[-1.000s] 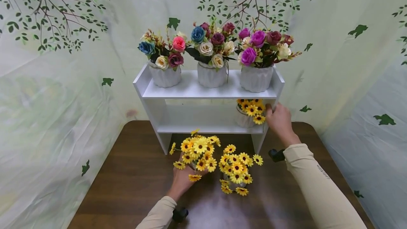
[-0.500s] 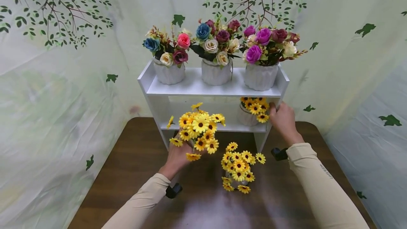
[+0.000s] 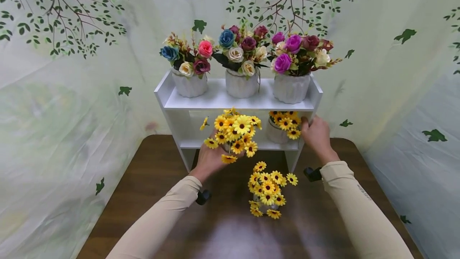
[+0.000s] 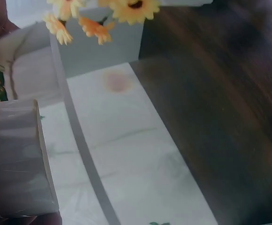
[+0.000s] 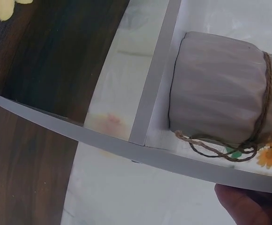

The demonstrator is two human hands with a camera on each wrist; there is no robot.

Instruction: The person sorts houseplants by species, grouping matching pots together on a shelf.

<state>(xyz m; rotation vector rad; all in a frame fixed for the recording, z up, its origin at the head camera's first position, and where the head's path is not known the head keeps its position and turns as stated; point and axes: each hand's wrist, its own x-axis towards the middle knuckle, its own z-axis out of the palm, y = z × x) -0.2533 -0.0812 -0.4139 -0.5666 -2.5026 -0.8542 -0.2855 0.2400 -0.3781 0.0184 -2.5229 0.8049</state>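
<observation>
My left hand (image 3: 209, 161) holds a pot of yellow sunflower-like flowers (image 3: 237, 129) in front of the lower level of a white two-tier shelf (image 3: 215, 101). In the left wrist view its pot (image 4: 14, 159) shows at the left, lying sideways in that picture, with fingertips at its lower edge. My right hand (image 3: 316, 137) grips the shelf's right side panel near the lower level. Inside that panel, a matching flower pot (image 5: 220, 89) with twine around its rim stands on the lower level. Another pot of yellow flowers (image 3: 267, 191) stands on the table. Most of my left fingers are hidden behind blooms.
Several mixed roses fill three white pots on the top level: left pot (image 3: 189, 85), middle pot (image 3: 241, 85) and right pot (image 3: 292, 88). Under the shelf is a dark wooden table (image 3: 143, 195). A leaf-printed cloth (image 3: 82, 103) hangs behind and at the sides.
My left hand has lifted the flower pot from low over the table, up and forward to the lower shelf's front. My right hand stays at the side panel.
</observation>
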